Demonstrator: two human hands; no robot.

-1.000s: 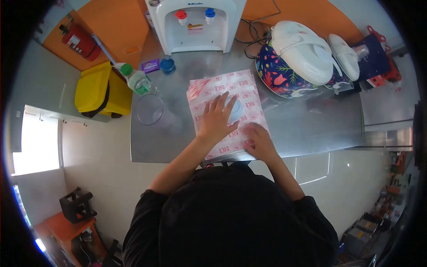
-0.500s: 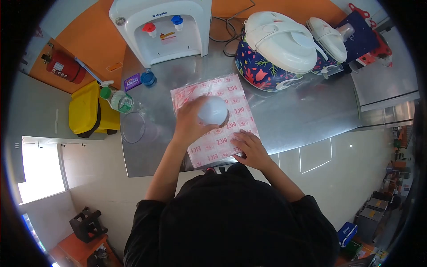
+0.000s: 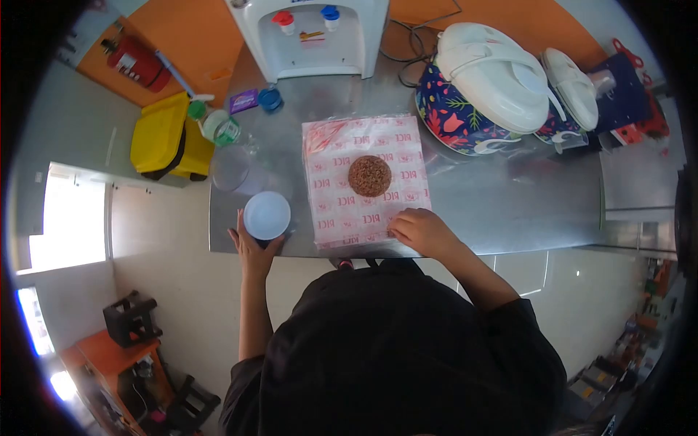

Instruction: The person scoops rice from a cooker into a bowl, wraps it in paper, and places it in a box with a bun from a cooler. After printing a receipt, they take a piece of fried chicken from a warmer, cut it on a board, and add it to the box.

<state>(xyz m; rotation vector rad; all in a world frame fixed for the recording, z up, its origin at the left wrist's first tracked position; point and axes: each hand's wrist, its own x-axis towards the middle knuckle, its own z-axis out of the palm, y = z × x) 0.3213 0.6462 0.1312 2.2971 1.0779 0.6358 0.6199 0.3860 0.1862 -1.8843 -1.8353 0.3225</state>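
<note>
A round mound of brown rice (image 3: 369,176) lies on a stack of paper (image 3: 336,218) printed in red with "RICE". My left hand (image 3: 256,251) is around a small white bowl (image 3: 267,216) near the table's front edge, left of the paper. At the lower right corner of the paper is my right hand (image 3: 425,232), its fingers curled and pressed together on the sheet's edge. How much of the paper those fingers grip is partly hidden.
A water dispenser (image 3: 320,62) stands at the back. Large flowered rice containers (image 3: 465,109) with white lids are at the right. A plastic bottle (image 3: 220,128), a clear round container (image 3: 230,168), a purple packet (image 3: 244,101) and a blue cap (image 3: 270,99) sit at the left.
My left hand has lifted the white bowl off the paper and moved it left, uncovering the brown rice mound. My right hand went from lying flat on the paper to curled at its corner.
</note>
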